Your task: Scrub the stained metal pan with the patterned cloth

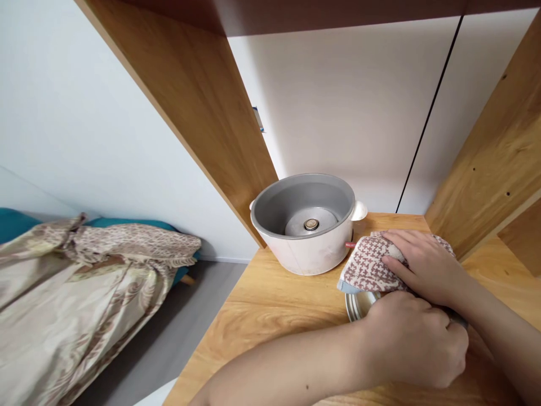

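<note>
My right hand (422, 265) presses on a brown-and-white patterned towel (367, 264), fingers curved over it. The towel has a pale blue edge and a small red label. Beneath its near edge shows a round piece with a ridged silver rim (354, 306), mostly covered. My left hand (416, 341) is closed in front of it, crossing over from the lower left; its fingertips are hidden, but it seems to grip this round piece. Left of both hands sits a white rice cooker body (308, 254), lidless, with a grey inside and a metal heating plate at the bottom.
The wooden tabletop (236, 304) runs under everything, between a wooden upright (198, 113) on the left and a wooden panel (499, 152) on the right. A white panel (338, 113) stands behind. To the left, a patterned cover (105, 304) drapes over blue-green furniture.
</note>
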`<state>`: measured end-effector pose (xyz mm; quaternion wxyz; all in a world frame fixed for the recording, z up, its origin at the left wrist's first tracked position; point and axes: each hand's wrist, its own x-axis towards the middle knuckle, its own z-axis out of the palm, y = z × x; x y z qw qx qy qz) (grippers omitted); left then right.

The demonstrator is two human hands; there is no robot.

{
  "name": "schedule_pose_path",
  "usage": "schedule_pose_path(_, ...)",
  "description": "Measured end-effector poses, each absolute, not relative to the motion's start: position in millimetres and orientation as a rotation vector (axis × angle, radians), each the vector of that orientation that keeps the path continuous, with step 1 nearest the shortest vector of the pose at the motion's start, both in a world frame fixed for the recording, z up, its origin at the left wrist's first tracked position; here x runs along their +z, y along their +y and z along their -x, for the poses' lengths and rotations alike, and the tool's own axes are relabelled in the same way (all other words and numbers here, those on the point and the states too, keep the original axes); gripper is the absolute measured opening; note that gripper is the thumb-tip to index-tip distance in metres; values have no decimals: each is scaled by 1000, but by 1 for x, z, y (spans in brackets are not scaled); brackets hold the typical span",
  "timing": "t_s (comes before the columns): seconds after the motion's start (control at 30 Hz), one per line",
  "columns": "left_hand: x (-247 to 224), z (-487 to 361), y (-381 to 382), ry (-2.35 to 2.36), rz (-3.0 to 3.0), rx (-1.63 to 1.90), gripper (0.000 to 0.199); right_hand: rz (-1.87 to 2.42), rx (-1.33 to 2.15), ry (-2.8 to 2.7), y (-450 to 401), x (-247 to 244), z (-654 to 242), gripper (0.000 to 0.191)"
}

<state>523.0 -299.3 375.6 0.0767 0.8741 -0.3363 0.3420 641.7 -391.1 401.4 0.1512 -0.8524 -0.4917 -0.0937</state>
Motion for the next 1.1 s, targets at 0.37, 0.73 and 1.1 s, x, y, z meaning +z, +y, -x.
schedule_pose_path(0.37, 379, -522, -299, -1016, -2650, 964, 21, 2460, -284, -1399, -392, 400, -643, 51)
schedule_pose_path(0.73, 379, -522, -298, -1017, -2647, 964, 21, 2433, -306, -1409, -391, 402, -641, 49)
schedule_pose_path(1.1, 381, -521, -299, -1008, -2646, 921, 19, 2447, -290, -1408, -391, 400, -643, 50)
